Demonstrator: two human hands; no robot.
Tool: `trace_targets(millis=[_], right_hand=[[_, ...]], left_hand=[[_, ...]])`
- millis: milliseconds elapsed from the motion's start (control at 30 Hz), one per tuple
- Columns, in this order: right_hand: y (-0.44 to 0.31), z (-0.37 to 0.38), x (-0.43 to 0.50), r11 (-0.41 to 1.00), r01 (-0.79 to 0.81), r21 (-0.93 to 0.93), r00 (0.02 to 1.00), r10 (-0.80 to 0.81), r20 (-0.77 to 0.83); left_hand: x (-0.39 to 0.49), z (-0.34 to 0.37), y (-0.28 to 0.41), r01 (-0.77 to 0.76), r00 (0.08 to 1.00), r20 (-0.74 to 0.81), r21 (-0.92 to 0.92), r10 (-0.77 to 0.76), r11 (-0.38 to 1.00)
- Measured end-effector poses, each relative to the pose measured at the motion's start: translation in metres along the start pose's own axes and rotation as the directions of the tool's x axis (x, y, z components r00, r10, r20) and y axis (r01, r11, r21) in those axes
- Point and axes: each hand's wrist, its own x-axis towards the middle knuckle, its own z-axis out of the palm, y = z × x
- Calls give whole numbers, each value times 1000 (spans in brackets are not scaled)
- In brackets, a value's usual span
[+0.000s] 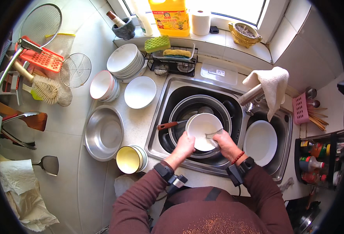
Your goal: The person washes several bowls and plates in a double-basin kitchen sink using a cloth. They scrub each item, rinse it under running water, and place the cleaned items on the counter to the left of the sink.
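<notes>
Over the left basin of the steel sink (156,139), my left hand (186,144) grips the left rim of a white bowl (203,128). What looks like a second white rim shows close behind that bowl. My right hand (226,143) is at the bowl's right side, pressing a grey mesh cloth (213,137) against its inside. Beneath the bowl, a round metal pan (225,109) stands in the basin with utensils in it. A utensil with a red-brown handle (167,125) leans over the pan's left edge.
A white oval plate (260,142) lies in the right basin. The faucet (250,95) carries a white cloth (270,83). Left of the sink stand stacked plates (122,58), bowls (102,84), a single white bowl (140,92), a steel basin (104,133) and yellow-lined bowls (128,159). Sponges (157,44) sit behind.
</notes>
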Motion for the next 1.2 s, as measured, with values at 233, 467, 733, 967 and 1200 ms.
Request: trace_targets(millis=[233,467,733,967,1200], right_hand=[[51,28,-2,964,-61,259,933,147,-329],[9,-9,8,994,-52,-97,998,54,21],[52,36,-4,935,-165,314,931,253,-264],[8,-5,4,978,-147,-148,989,147,-9],[44,34,-9,957,-180,227,950,228,-211]], left_hand=[[-4,70,-42,-310,887,-434,-307,158,900],[-4,-19,7,1,988,157,-33,4,999],[-18,58,-30,-60,965,-253,-465,-68,883],[-6,-22,0,99,988,120,-52,-92,994],[-16,49,-38,75,982,-110,-531,-157,844]])
